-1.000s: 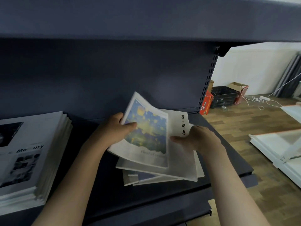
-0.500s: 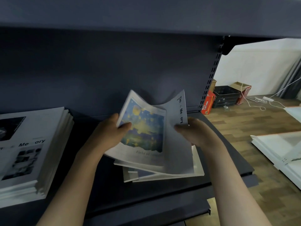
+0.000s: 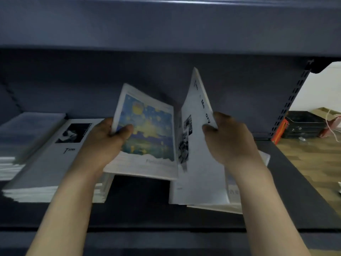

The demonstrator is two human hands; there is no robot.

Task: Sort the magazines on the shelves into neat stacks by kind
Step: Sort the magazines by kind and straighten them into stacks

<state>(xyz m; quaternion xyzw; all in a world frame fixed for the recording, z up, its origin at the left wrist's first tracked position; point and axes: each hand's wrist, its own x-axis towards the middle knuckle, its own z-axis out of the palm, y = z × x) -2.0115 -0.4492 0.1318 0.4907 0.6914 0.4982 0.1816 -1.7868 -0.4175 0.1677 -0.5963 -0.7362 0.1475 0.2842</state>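
My left hand [image 3: 103, 143] grips a magazine with a blue and yellow painted cover [image 3: 147, 133], lifted off the dark shelf [image 3: 144, 206] and tilted toward me. My right hand [image 3: 228, 139] holds a white magazine with black lettering and small photos [image 3: 197, 145], raised steeply on its edge. Under my right wrist lie a few more magazines [image 3: 234, 198] in a loose pile. To the left stands a neat stack of white magazines [image 3: 48, 163] with a black photo on top; my left forearm crosses its right side. A second stack [image 3: 22, 137] sits further left.
The shelf above [image 3: 166, 24] overhangs closely. A perforated upright [image 3: 291, 102] marks the shelf's right end. Beyond it lie wooden floor [image 3: 313, 159], a black crate [image 3: 304, 124] and an orange box [image 3: 278, 132].
Both hands lifted and separated the two magazines: the painted one moved left with my left hand, the white one was tipped up steeply by my right. The view shifted left, showing more stacks.
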